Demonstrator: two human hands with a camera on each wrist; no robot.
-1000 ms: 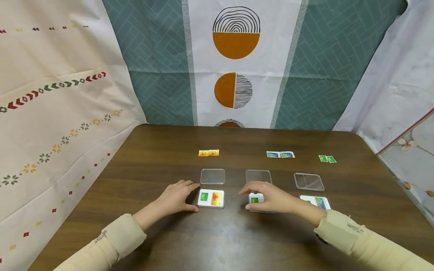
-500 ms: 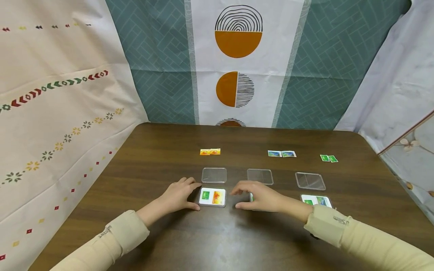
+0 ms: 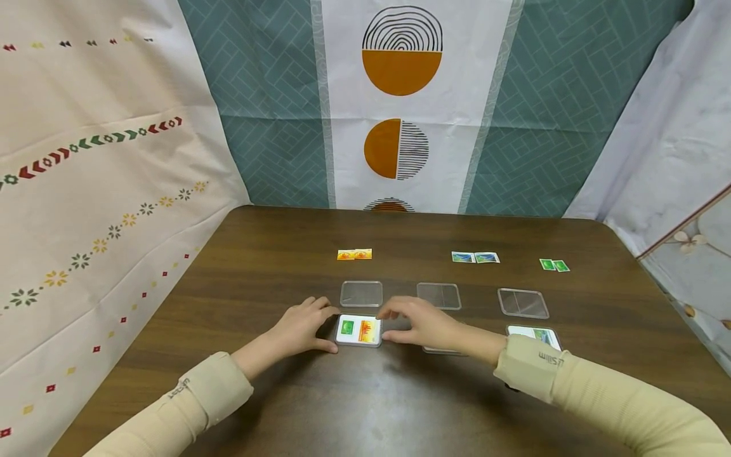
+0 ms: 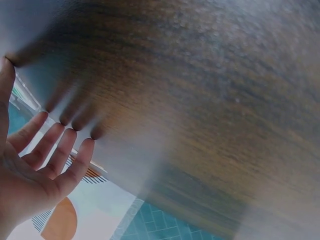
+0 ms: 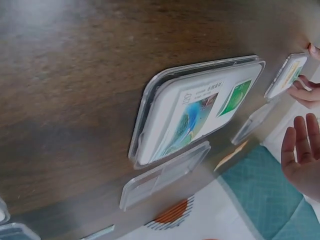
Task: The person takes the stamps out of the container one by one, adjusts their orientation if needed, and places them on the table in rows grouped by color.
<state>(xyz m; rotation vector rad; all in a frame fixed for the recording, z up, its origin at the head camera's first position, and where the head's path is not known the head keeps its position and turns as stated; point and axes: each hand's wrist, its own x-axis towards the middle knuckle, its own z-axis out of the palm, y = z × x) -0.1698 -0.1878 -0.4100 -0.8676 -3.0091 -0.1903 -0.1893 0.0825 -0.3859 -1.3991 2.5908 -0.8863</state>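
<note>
A clear plastic case (image 3: 358, 331) with a green stamp and an orange-yellow stamp on a white insert lies flat on the table. My left hand (image 3: 305, 330) rests at its left edge, fingers spread, fingertips down on the table. Near the case's right edge is my right hand (image 3: 419, 324), thumb and fingers apart; whether it touches the case I cannot tell. Under the right forearm, a second case is mostly hidden in the head view; the right wrist view shows this stamp case (image 5: 200, 110) with a blue and a green stamp.
Clear lids, the left lid (image 3: 362, 294), middle lid (image 3: 438, 296) and right lid (image 3: 523, 303), lie behind the cases. A third case (image 3: 533, 335) sits at right. Farther back lie orange stamps (image 3: 355, 254), blue stamps (image 3: 475, 257) and green stamps (image 3: 554, 265).
My right hand has moved left, from over the middle case to the right edge of the left case. My left hand has stayed beside that case.
</note>
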